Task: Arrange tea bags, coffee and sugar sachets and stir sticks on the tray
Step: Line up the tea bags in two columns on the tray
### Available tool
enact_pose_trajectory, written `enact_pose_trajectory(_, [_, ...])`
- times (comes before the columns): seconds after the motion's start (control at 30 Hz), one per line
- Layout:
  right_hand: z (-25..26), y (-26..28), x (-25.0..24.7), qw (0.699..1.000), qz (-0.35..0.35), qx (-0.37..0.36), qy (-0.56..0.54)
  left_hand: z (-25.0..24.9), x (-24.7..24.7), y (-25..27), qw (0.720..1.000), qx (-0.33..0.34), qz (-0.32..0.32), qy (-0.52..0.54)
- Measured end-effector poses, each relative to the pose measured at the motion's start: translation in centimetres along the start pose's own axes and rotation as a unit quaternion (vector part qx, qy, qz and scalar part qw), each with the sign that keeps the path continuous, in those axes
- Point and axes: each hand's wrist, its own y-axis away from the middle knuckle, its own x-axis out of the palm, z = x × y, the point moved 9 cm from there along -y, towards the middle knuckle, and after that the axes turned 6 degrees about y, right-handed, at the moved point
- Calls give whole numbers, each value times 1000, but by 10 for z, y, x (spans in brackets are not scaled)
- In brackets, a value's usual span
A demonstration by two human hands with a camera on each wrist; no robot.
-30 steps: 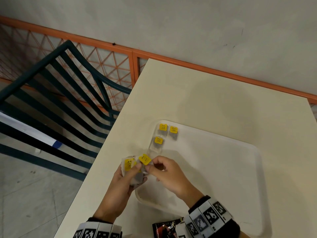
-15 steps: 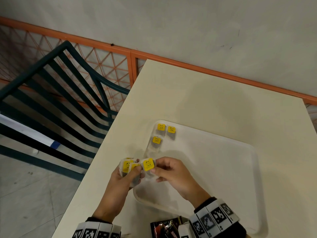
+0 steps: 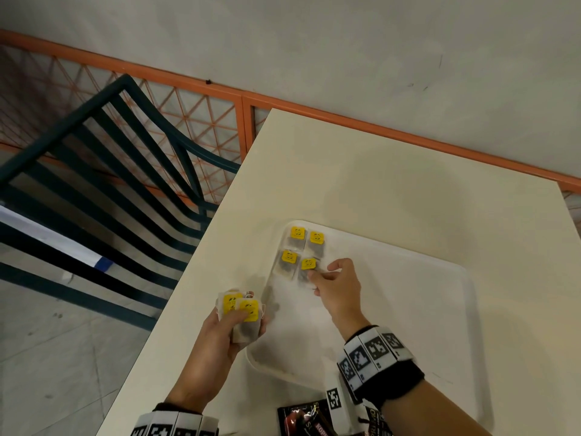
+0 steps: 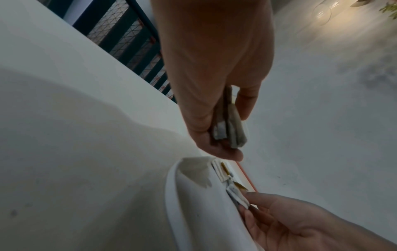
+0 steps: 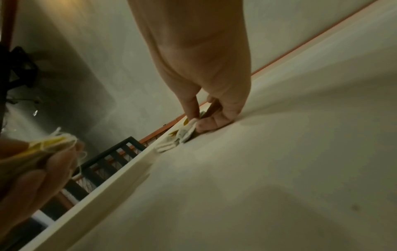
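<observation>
A white tray lies on the cream table. Three tea bags with yellow tags lie flat in its far left corner. My right hand pinches a fourth tea bag and holds it down on the tray beside them; the same pinch shows in the right wrist view. My left hand grips a small stack of tea bags just outside the tray's left rim, seen edge-on in the left wrist view.
Dark coffee sachets lie at the table's near edge, partly under my right wrist. A dark green slatted chair stands off the table's left side. An orange mesh railing and a grey wall run behind.
My right hand drew one tea bag from the stack in my left hand and carried it forward onto the tray beside the others. My left hand stayed near the tray's left rim.
</observation>
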Motion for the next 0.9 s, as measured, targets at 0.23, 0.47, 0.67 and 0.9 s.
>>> enact_pose_trajectory(0.23, [13,3,6,992,-11,-73,106,1,-4,1,998,28,-5,-60])
enact_pose_trajectory(0.47, [27,16,12,980,19,-125,153,0,-2,-1,998,37,-7,-60])
enact_pose_trajectory(0.67, [21,69,45,959,249,-65,114,-3,-1,-2,997,53,-29,-44])
enact_pose_trajectory(0.9, [13,92,55,952,306,-16,-13,-2,0,-1,997,55,-31,-36])
